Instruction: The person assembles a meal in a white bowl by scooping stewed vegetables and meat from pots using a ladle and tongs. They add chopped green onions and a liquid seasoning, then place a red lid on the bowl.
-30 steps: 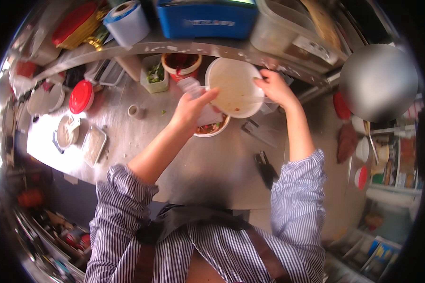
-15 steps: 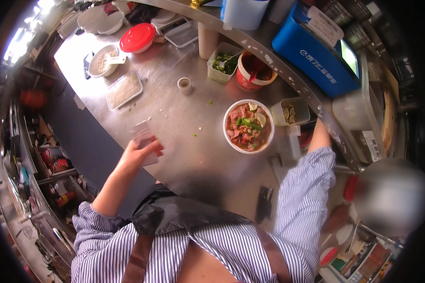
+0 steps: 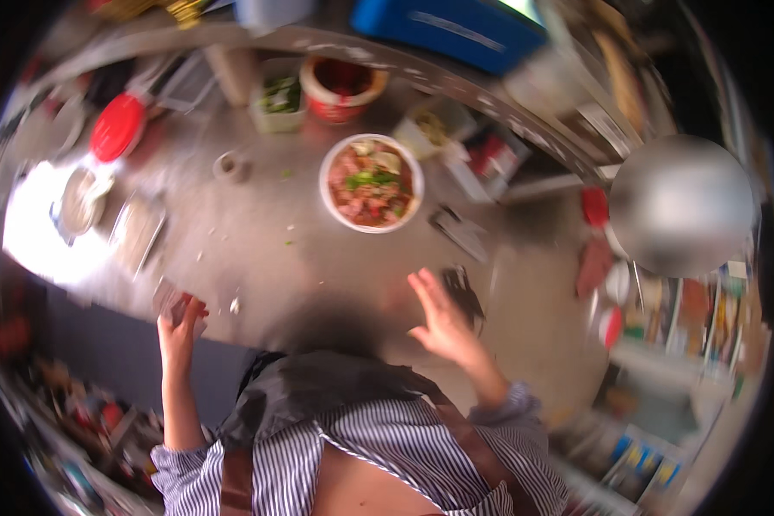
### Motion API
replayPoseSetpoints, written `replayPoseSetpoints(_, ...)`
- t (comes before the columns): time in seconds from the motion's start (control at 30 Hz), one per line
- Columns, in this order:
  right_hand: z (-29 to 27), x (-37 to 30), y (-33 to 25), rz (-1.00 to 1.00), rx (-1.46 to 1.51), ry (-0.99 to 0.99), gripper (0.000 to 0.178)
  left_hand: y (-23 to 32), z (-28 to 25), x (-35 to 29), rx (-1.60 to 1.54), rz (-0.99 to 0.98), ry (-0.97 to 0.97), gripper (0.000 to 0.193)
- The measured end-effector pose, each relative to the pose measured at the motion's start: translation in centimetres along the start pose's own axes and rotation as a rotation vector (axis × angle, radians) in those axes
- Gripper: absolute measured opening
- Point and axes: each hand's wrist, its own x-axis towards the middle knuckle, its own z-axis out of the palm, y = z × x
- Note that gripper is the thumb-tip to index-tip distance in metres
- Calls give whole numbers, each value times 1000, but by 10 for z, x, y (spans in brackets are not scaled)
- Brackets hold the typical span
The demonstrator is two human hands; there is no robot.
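Observation:
My left hand is closed on a thin see-through plastic piece, over the counter's front left edge; blur hides its exact kind. My right hand hovers over the counter with its fingers apart and nothing in them. Just beside it lies a small black object, too smeared to name. Beyond my hands stands a round white bowl of sliced meat in red-brown broth, topped with chopped green onion and lime slices.
Behind the bowl are a red-and-white tub of dark red sauce, a box of greens and a box of limes. A small cup, a shallow tray and a red-lidded bowl stand leftward. A metal shelf overhangs the back.
My right hand has come back from under the shelf to the counter's front, fingers spread. The view has swung to the right. My left hand still holds the plastic piece.

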Motion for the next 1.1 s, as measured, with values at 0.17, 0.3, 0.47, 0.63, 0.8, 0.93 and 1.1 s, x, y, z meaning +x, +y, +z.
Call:
replayPoseSetpoints(0.17, 75, -65, -16, 435, -70, -96, 33, 20, 15, 34, 69, 104, -286, 12)
replayPoseSetpoints(0.3, 101, -47, -46, 324, 85, 528, 11, 18, -20, 49, 106, 56, -414, 13)
replayPoseSetpoints(0.47, 97, 32, -152, 73, 614, 340, 39, 29, -60, 59, 178, 231, -455, 14)
replayPoseSetpoints(0.63, 117, 217, -239, -88, 1214, -218, 21, 11, -162, 52, 41, 160, -57, 15)
replayPoseSetpoints(0.8, 85, 408, -246, 223, 2758, -276, 80, -41, -237, 19, -232, 73, 267, 18)
replayPoseSetpoints(0.93, 68, 462, -212, 237, 2917, -107, 74, -39, -247, 13, -272, -44, 258, 18)
replayPoseSetpoints(1.1, 72, 483, -209, 180, 2947, 316, 75, -39, -266, 23, -196, -31, 222, 18)
